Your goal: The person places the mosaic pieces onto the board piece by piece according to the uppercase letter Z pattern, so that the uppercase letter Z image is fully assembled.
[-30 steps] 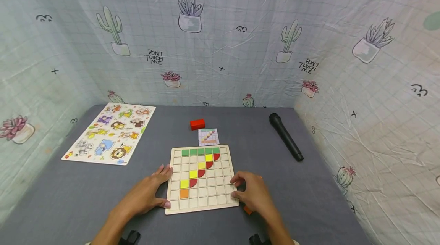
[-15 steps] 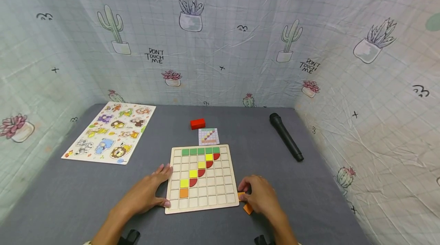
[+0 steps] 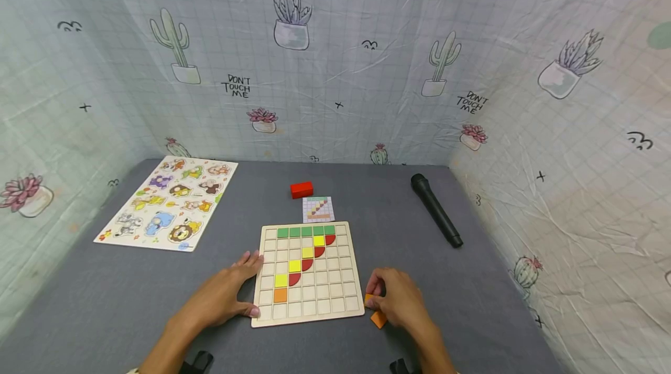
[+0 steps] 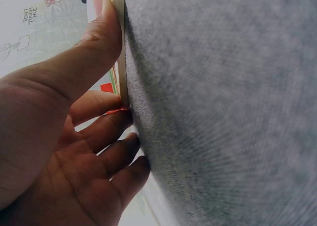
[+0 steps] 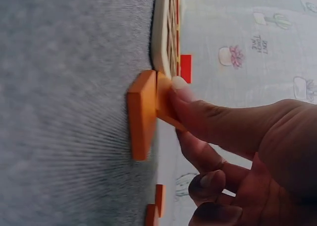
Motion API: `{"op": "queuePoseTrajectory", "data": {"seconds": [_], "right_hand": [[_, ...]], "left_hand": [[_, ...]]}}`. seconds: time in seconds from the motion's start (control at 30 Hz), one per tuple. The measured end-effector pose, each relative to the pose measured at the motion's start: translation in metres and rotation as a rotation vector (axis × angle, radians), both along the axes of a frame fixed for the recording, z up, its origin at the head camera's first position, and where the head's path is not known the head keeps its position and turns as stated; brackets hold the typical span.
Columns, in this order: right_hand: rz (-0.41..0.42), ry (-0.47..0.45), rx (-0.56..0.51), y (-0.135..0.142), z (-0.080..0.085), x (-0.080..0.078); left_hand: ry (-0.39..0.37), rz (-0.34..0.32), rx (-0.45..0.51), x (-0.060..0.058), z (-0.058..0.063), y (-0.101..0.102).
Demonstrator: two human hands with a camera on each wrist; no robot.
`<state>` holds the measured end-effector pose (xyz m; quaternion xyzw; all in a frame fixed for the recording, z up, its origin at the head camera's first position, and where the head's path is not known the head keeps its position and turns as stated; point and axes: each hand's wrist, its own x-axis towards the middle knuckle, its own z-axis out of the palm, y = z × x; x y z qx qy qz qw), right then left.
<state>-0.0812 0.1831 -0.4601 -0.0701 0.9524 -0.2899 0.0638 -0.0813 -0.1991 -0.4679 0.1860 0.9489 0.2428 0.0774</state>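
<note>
A wooden grid board (image 3: 325, 292) lies on the grey table. Green squares fill part of its top row; yellow squares and red quarter-circles step down diagonally to one orange square. My left hand (image 3: 225, 292) rests against the board's left side, thumb on the lower corner and fingers extended along the edge. Just off the right edge, my right hand (image 3: 395, 298) pinches an orange square tile (image 5: 166, 99) between thumb and index finger. A second orange tile (image 3: 378, 320) lies right beside it, nearer the front. The other right fingers are curled loosely.
Beyond the board lie a small pattern card (image 3: 318, 210) and a red block (image 3: 301, 190). An animal picture board (image 3: 168, 205) occupies the left back, a black microphone (image 3: 436, 210) the right. More orange pieces (image 5: 160, 198) appear low in the right wrist view.
My right hand has moved off the board's right edge, rightward and down, and its fingers have come together on an orange tile. The left hand has stayed put.
</note>
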Motion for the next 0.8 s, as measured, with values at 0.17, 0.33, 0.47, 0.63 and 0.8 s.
{"op": "queuePoseTrajectory", "data": {"seconds": [0.17, 0.33, 0.47, 0.63, 0.8], "right_hand": [[0.009, 0.033, -0.035, -0.001, 0.002, -0.003], [0.023, 0.058, -0.062, -0.013, 0.006, -0.006], [0.064, 0.055, -0.116, -0.030, 0.005, -0.011], [0.110, 0.031, -0.154, -0.060, 0.004, -0.014], [0.145, 0.002, -0.168, -0.089, 0.004, -0.017]], "left_hand": [[-0.003, -0.001, 0.001, 0.000, -0.001, 0.000], [-0.010, 0.002, 0.003, 0.000, -0.001, 0.000], [-0.007, -0.001, 0.001, 0.000, 0.001, 0.000], [-0.012, 0.002, -0.002, 0.000, 0.000, 0.000], [-0.006, 0.003, -0.002, -0.001, 0.000, 0.000]]}}
